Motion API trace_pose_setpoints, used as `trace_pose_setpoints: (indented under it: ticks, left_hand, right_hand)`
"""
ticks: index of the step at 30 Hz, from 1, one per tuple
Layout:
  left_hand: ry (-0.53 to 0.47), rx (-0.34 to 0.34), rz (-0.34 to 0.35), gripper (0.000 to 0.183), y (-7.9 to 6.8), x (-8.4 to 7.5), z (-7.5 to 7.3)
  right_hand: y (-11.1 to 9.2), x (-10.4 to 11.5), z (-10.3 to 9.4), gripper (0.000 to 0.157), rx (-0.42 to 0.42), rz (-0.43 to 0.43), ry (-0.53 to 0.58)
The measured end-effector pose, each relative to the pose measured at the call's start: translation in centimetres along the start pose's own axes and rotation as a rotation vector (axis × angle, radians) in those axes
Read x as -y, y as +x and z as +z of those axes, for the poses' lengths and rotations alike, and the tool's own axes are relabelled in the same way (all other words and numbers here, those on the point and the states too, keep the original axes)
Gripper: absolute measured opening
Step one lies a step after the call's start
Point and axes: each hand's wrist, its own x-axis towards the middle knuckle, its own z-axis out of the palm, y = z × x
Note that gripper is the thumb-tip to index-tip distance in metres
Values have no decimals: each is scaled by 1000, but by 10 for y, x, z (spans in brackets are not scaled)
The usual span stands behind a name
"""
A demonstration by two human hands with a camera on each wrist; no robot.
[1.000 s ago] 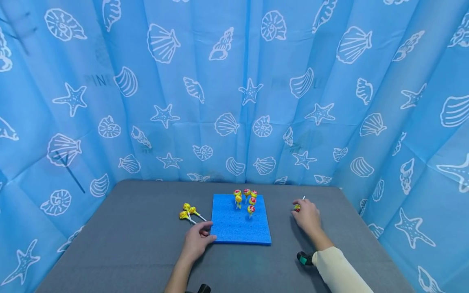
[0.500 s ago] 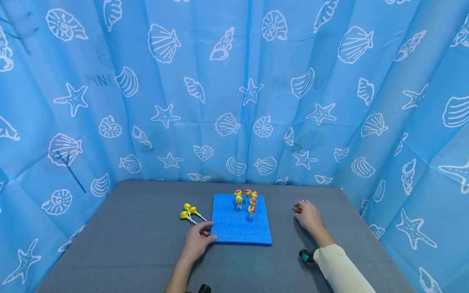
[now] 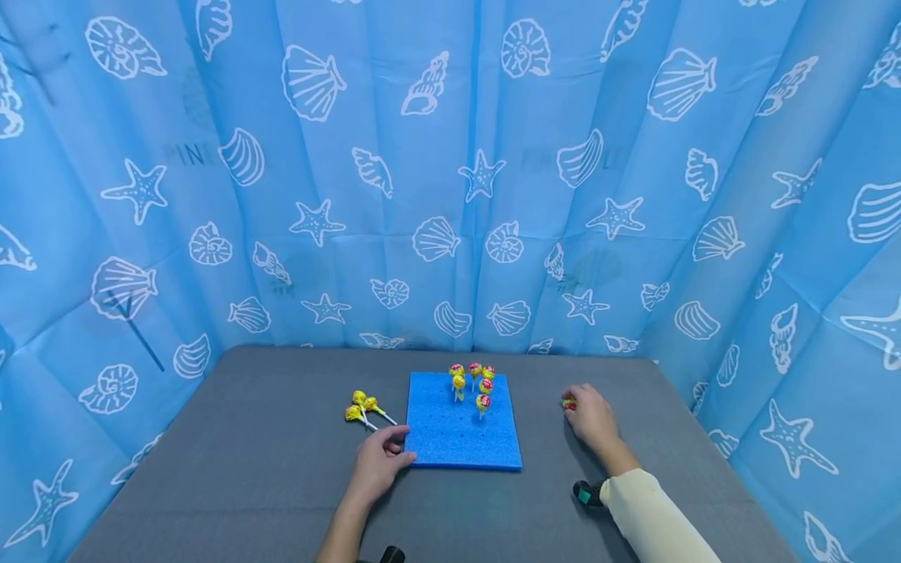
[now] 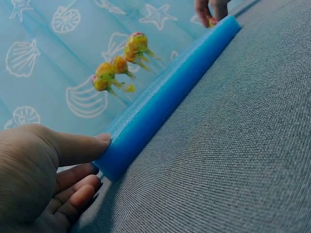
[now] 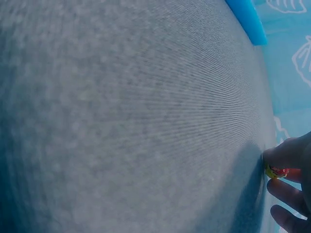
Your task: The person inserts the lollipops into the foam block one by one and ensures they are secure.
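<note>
On the grey table (image 3: 246,469), left of the foam, 3 loose lollipops (image 3: 361,407) lie in a small bunch, yellow heads together, white sticks pointing toward the person. Just beside them the left hand (image 3: 378,464) rests on the cloth with its thumb pressed flat against the near left corner of the blue foam (image 3: 461,434); the other fingers lie relaxed under the edge, holding nothing. The foam lies flat at the middle of the table, and 6 lollipops (image 3: 473,383) stand upright in its far part, sticks sunk in the holes. Well apart to the right, the right hand (image 3: 590,417) sits low on the table, its fingertips pinching a lollipop (image 3: 568,403) with a red and yellow wrapper; the stick is hidden. A cream sleeve (image 3: 651,520) covers that forearm.
</note>
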Motion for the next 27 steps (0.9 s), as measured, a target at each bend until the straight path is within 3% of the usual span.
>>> trace_pose_setpoints:
  ticks: [8, 21, 27]
  left_hand:
    - [-5, -2, 8, 41, 0, 1, 0]
    - [3, -9, 22, 40, -2, 1, 0]
    - [20, -25, 65, 39, -3, 1, 0]
  right_hand:
    - [0, 5, -2, 17, -15, -6, -1]
    - [-15, 33, -11, 21, -76, -54, 116]
    - [-21, 37, -11, 23, -93, -84, 169]
